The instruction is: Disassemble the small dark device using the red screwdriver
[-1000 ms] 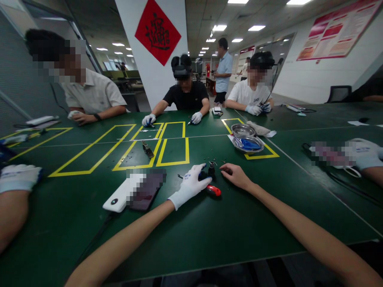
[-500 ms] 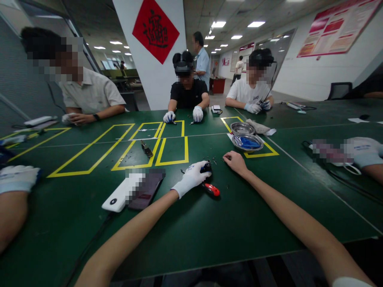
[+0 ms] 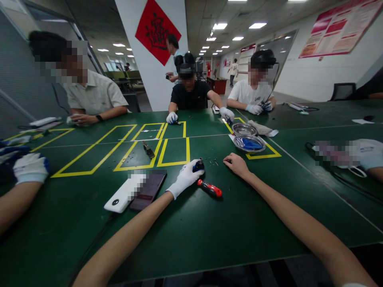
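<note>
My left hand (image 3: 186, 179), in a white glove, is closed around a small dark part with a metal tip (image 3: 200, 162), held over the table; its lower portion is hidden by the fingers. A screwdriver with a red and black handle (image 3: 210, 189) lies just below that hand, its shaft end hidden. My right hand (image 3: 237, 165) is bare, resting by the table with thumb and fingertips pinched together; whatever is between them is too small to make out. Several tiny screws (image 3: 213, 161) are scattered between my two hands.
Two metal bowls (image 3: 249, 148) stand beyond my right hand, one with blue cloth. A white power bank (image 3: 118, 200) and a dark flat case (image 3: 147, 199) lie at left. Yellow tape (image 3: 173, 163) frames areas, one bearing a metal part (image 3: 148, 149). Co-workers sit around the table.
My left hand has shifted slightly left with the dark part, uncovering more of the screwdriver and screws. My right hand stays pinched. The co-worker opposite has reached one gloved hand toward the bowls.
</note>
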Demonstrator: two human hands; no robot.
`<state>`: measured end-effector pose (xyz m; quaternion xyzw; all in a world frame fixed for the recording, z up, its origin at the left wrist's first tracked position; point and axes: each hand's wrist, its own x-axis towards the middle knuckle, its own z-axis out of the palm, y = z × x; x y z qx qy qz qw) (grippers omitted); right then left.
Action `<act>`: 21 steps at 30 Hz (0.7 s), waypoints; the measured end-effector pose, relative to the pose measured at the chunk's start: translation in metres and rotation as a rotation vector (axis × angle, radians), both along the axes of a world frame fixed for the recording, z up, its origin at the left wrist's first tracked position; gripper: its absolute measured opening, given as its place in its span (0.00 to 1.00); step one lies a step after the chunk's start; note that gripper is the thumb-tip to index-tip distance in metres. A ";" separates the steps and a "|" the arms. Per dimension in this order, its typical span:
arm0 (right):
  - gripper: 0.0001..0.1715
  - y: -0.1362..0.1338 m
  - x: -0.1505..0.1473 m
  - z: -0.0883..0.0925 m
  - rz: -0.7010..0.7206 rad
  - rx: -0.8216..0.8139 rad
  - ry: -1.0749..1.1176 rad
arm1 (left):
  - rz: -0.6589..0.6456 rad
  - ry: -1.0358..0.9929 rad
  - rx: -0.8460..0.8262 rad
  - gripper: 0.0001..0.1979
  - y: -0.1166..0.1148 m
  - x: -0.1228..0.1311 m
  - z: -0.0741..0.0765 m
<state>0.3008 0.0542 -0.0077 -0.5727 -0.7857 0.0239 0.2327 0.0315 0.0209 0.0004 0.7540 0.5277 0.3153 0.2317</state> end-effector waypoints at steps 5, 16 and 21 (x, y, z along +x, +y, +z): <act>0.08 -0.007 -0.009 0.004 0.032 0.076 -0.142 | 0.012 0.015 0.019 0.21 -0.004 0.003 0.005; 0.04 -0.012 -0.016 0.006 0.135 0.156 0.082 | -0.079 -0.242 -0.029 0.13 -0.008 0.014 0.016; 0.05 -0.017 -0.036 0.001 0.187 0.176 0.396 | -0.106 -0.388 -0.146 0.14 0.005 0.017 0.009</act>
